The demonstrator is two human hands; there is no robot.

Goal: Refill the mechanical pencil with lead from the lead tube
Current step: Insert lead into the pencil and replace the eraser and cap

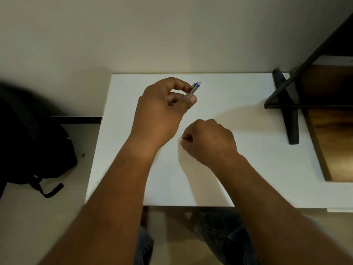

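While both forearms reach in from the near edge, the white table [248, 169] takes up most of the view, its far edge against a pale wall [133, 25]. Dark bag [28, 140] on the floor, well off to the left of the left hand's grip. Black frame [290, 111] stands on the table's right end, well right of both hands, with brown wood panels beyond it.

Left hand [160, 111]: raised over the far half of the table, fingers curled, pencil [193, 89] pinched between thumb [191, 101] and the fingers curled over it. Pencil body silver, slanting up and away to the right out of the grip. A blue band and a pale cap at the free end, just past the fingertips. The lower part of the pencil is buried in the palm; tip not visible.

Right hand [208, 140]: nearer than the left, just below and right of the pencil grip, not touching the left hand. Fingers folded in, thumb and forefinger pressed together at the hand's left side in a narrow pinch. Cannot tell whether anything sits in that pinch; whatever might be there is too small or hidden.

Lead tube: not made out anywhere on the table or in either hand.

Person's knees in dark jeans [225, 236] show below the table's near edge.
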